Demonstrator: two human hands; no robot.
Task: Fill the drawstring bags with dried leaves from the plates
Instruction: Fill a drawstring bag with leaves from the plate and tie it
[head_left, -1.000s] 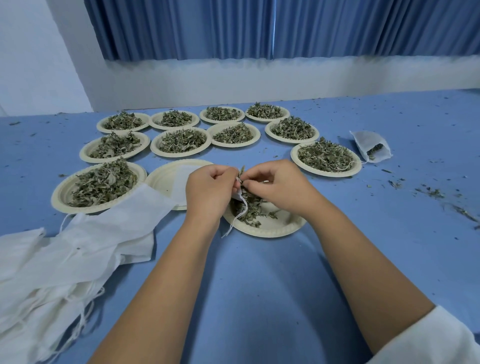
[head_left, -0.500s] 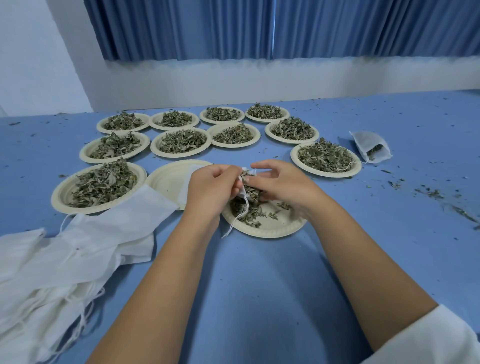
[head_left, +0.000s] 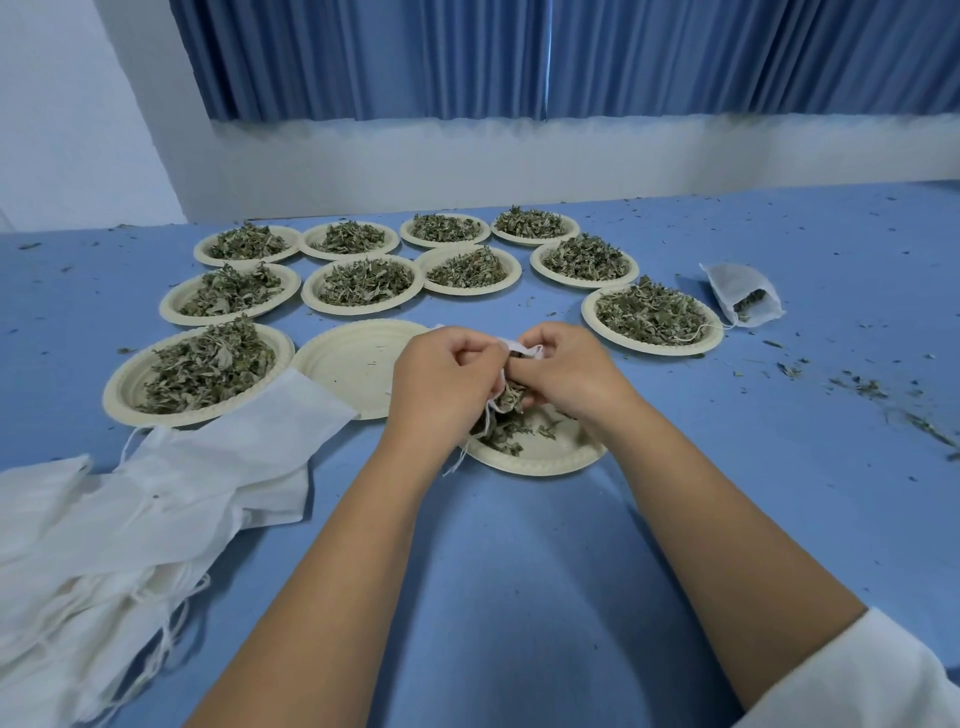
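My left hand (head_left: 447, 387) grips the rim of a small white drawstring bag (head_left: 522, 349), whose strings dangle below my fist. My right hand (head_left: 569, 371) pinches a clump of dried leaves (head_left: 509, 400) at the bag's mouth. Both hands hover over a near plate (head_left: 540, 460) with a few leaves left on it. Most of the bag is hidden between my hands. A bare plate (head_left: 353, 364) lies just left of my hands.
Several plates heaped with dried leaves, such as one at the left (head_left: 200, 371) and one at the right (head_left: 652, 317), fan across the blue table. A filled bag (head_left: 743, 293) lies far right. A pile of flat white bags (head_left: 130, 519) covers the near left. Leaf crumbs (head_left: 862, 387) scatter at right.
My right hand dipped toward the plate, then came back to the bag's mouth with leaves. My left hand stayed gripping the bag in nearly the same place.
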